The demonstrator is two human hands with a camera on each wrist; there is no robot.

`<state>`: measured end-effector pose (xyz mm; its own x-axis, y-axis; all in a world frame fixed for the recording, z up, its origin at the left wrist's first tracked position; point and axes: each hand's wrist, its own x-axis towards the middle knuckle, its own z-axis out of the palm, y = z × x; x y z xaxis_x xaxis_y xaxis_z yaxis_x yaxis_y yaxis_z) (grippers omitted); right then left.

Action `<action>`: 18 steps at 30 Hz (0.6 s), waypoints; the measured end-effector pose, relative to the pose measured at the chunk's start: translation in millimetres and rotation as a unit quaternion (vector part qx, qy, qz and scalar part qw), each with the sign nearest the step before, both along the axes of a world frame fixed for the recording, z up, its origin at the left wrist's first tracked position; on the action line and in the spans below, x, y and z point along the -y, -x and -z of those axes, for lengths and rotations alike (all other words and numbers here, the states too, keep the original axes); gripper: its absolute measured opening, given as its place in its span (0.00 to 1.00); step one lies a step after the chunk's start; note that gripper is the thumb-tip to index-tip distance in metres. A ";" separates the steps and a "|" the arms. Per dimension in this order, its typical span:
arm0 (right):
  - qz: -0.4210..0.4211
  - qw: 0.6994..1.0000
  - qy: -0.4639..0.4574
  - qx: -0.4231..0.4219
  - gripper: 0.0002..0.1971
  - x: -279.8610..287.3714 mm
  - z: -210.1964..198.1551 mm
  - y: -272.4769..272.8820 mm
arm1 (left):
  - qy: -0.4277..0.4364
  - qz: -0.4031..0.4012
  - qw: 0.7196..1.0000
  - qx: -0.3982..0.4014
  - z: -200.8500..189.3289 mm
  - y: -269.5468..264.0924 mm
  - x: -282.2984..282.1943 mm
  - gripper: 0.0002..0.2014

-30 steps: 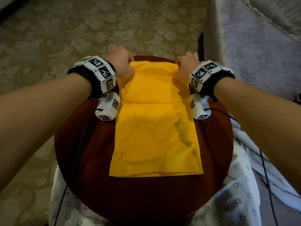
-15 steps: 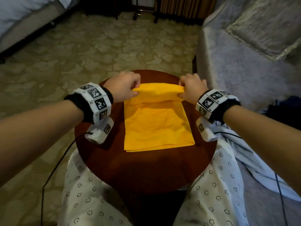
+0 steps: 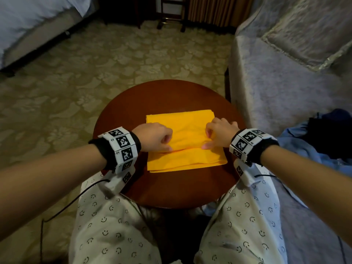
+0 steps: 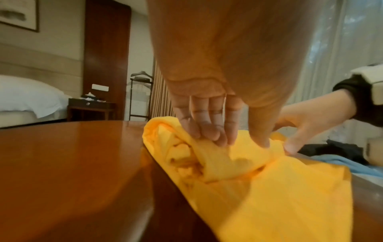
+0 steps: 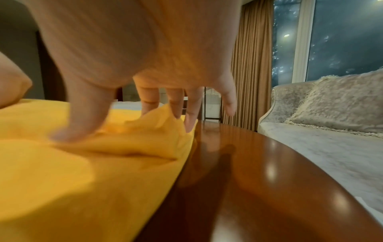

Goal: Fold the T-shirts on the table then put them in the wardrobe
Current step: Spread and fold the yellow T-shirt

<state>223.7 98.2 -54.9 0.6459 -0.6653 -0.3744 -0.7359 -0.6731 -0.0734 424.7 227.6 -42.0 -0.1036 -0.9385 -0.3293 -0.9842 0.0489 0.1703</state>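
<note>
Yellow T-shirt, folded into a compact rectangle, lies near the middle of a round, polished wooden worktop in front of a seated person. The top layer is doubled toward the person, its free edge stopping short of the near hem, so a strip of the lower layer shows below it.

The left hand pinches that folded edge at its left end, the fingers curled down onto the cloth and the thumb pressed in beside them, bunching the fabric into a soft ridge. The right hand holds the same edge at its right end: the thumb presses flat on the cloth while the nearer fingers gather a small peak of fabric, and the outer fingers stand loosely spread over the shirt's side edge. Both hands sit on the shirt, well apart from each other.

Each wrist carries a black band with white, black-patterned marker blocks, and thin black cables trail from them. The person's knees, in pale trousers printed with small smiling faces, flank the worktop's near rim. A grey upholstered sofa with a fringed cushion stands to the right, with blue and dark clothing heaped near its front. Patterned carpet covers the floor, and a bed with white linen sits at far left.
</note>
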 end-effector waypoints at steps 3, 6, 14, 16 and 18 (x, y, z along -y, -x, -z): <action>0.019 0.996 0.008 0.084 0.22 7.9 -5.1 -4.9 | 0.068 -0.084 0.991 -0.075 -3.4 -8.1 10.1 0.10; 0.040 0.987 0.045 0.147 0.17 22.3 -4.5 -13.7 | 0.095 -0.155 0.979 -0.088 -2.7 -21.5 26.9 0.15; 0.011 0.996 0.030 0.088 0.22 55.4 13.6 -44.2 | -0.034 -0.214 0.968 -0.127 10.3 -44.4 63.4 0.32; 0.018 0.998 0.021 0.050 0.23 63.0 18.4 -49.8 | -0.048 -0.208 0.970 -0.119 12.0 -47.6 72.3 0.29; 0.028 0.998 0.016 0.049 0.21 69.8 22.1 -53.8 | -0.060 -0.213 0.968 -0.117 15.6 -51.6 82.2 0.26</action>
<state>277.5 28.4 -77.0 0.6400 -0.7120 -0.2890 -0.7626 -0.6347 -0.1251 476.3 145.4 -57.6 0.2001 -0.8691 -0.4524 -0.8438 -0.3875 0.3712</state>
